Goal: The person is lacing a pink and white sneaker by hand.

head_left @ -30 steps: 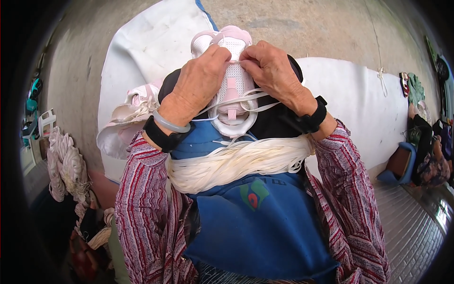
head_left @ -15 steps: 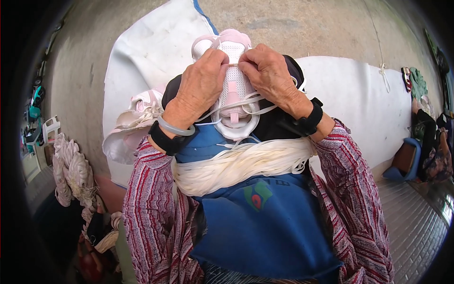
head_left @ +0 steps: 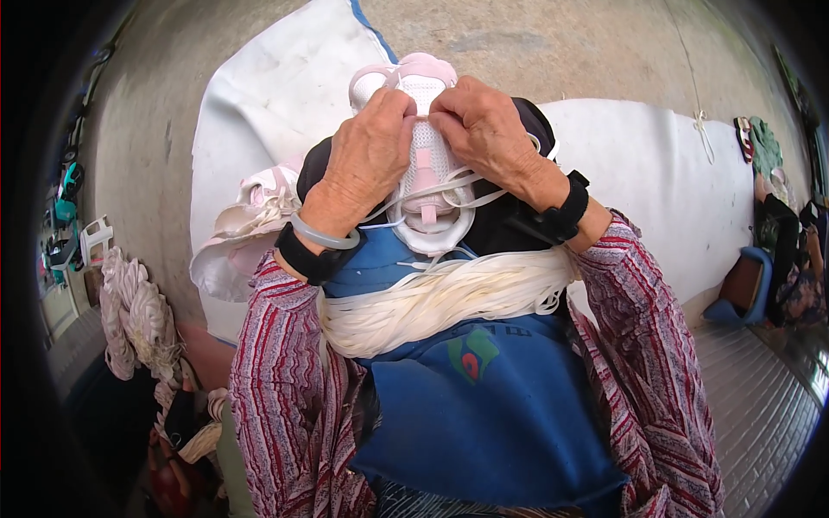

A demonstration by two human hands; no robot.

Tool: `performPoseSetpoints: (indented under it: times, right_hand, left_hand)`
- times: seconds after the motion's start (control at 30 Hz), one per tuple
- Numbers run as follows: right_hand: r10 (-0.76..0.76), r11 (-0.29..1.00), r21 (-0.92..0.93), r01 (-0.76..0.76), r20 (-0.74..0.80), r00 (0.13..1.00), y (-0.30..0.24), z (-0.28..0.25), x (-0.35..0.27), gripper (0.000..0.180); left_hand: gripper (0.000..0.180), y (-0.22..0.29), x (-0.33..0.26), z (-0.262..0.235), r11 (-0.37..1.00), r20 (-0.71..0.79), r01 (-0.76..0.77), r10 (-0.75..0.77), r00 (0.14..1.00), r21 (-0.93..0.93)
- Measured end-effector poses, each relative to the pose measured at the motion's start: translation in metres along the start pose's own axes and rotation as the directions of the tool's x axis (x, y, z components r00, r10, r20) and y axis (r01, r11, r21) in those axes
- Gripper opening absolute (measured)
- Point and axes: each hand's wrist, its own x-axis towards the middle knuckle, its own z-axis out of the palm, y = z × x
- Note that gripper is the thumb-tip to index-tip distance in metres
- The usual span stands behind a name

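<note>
A white and pink sneaker (head_left: 423, 164) lies across my lap, its pink toe pointing away and its heel opening toward me. My left hand (head_left: 370, 142) grips its left side, thumb and fingers pinched together by the lacing. Opposite it, my right hand (head_left: 479, 129) pinches the right side, fingertips close to the left hand's. Whether a lace is also pinched there is hidden. A loose white shoelace (head_left: 458, 183) crosses the pink tongue, and part of it loops out beyond my right hand. A thick bundle of cream laces (head_left: 440, 302) rests over my blue apron (head_left: 484, 414).
A second white and pink shoe (head_left: 255, 198) sits on the white sheet (head_left: 250, 112) to the left. Bundled pale shoes (head_left: 138, 311) are piled at far left, near a white stool (head_left: 95, 237). A blue chair (head_left: 743, 289) and another person (head_left: 803, 268) are at far right.
My right hand has shifted slightly left and up, closer to my left hand. The left hand, sneaker and lace bundle look nearly unchanged.
</note>
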Motion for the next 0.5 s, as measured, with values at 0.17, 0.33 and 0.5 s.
performPoseSetpoints:
  times: [0.17,0.33,0.5]
  right_hand:
    - [0.009,0.999,0.033,-0.010,0.045,0.999,-0.0021,-0.0008,0.0008,0.010]
    - [0.003,1.000,-0.011,-0.002,0.117,0.993,-0.0002,-0.0075,0.0038,0.012]
    - [-0.005,0.998,0.066,-0.004,0.132,0.991,0.0028,-0.0014,0.0095,0.012]
  left_hand:
    - [0.010,-0.0030,-0.0002,0.0000,1.000,-0.010,0.009,-0.009,1.000,0.008]
    - [0.016,-0.0041,-0.0074,-0.0057,0.988,0.000,0.106,-0.107,0.994,-0.113]
    - [0.019,-0.0058,-0.0055,-0.0084,0.962,0.041,0.223,-0.219,0.975,-0.157]
